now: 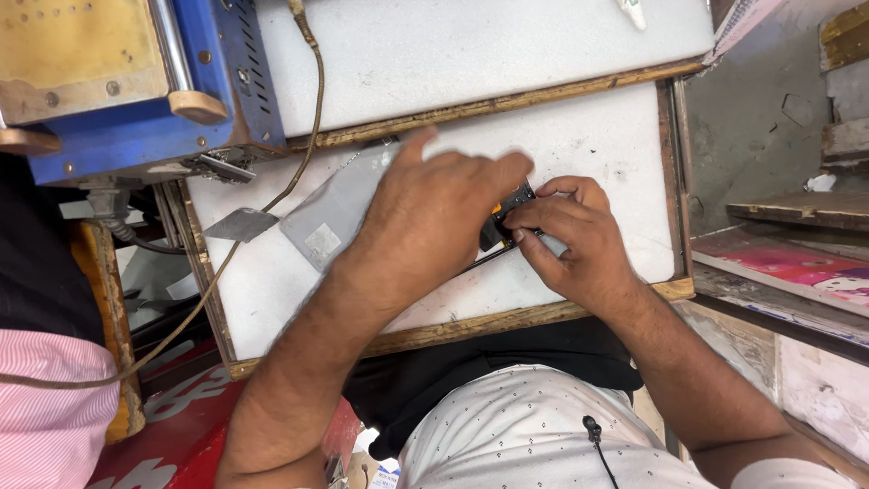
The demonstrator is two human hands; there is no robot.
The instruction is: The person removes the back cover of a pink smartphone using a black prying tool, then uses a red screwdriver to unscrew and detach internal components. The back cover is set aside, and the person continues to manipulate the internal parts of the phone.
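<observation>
White work board [579,145] with worn wooden edging fills frame centre. Directly on it: grey flat panel [330,217] centre-left, small grey scrap [240,225] at left, tan cable [312,100] crossing upper left. Panel possibly a device back cover.

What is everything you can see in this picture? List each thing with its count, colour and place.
flat device: one, grey, on the white work board under the hands
work board: one, white with a wooden frame, centre
small part: one, black, between the fingertips
machine: one, blue, top left
cable: one, tan, running from the top to lower left
left hand: one, pressing on the device
right hand: one, pinching the small part
</observation>
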